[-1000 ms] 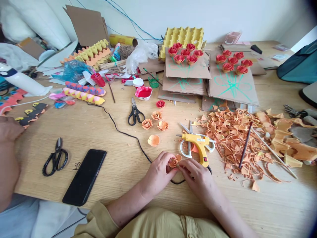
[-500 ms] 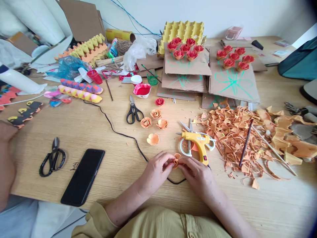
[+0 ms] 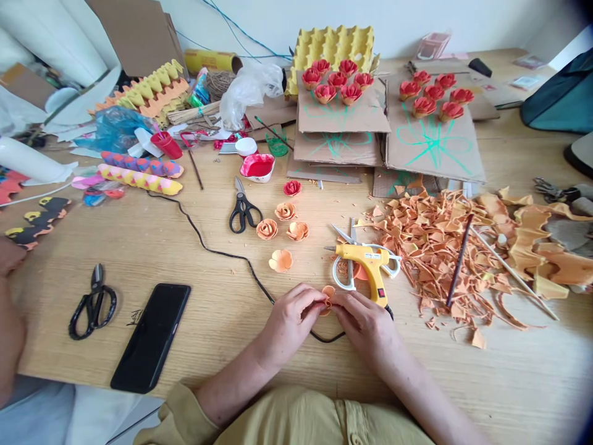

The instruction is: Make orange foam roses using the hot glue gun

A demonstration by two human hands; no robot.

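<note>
Between the fingertips of my left hand (image 3: 291, 318) and my right hand (image 3: 364, 324) is a small orange egg-carton flower (image 3: 328, 294); both hands pinch it from either side, hiding part of it. Just beyond my right hand, a yellow hot glue gun (image 3: 368, 262) lies across white-handled scissors (image 3: 340, 278). Past my left hand are a loose orange petal cup (image 3: 280, 261), several orange flowers (image 3: 267, 229) and one red-painted flower (image 3: 292, 188). The glue gun's black cord (image 3: 252, 272) runs behind my hands.
Orange carton scraps (image 3: 435, 247) heap at right, with a dark stick (image 3: 460, 262) on them. Black scissors (image 3: 244, 207), other scissors (image 3: 94, 303) and a phone (image 3: 151, 339) lie left. Red flowers stand on cardboard sheets (image 3: 435, 148) behind, near a red paint dish (image 3: 257, 167). Another person's arm (image 3: 9, 309) rests at far left.
The view has shifted slightly, so the things at the back appear higher and a little to the left. My hands keep their pinch on the orange flower with barely any movement.
</note>
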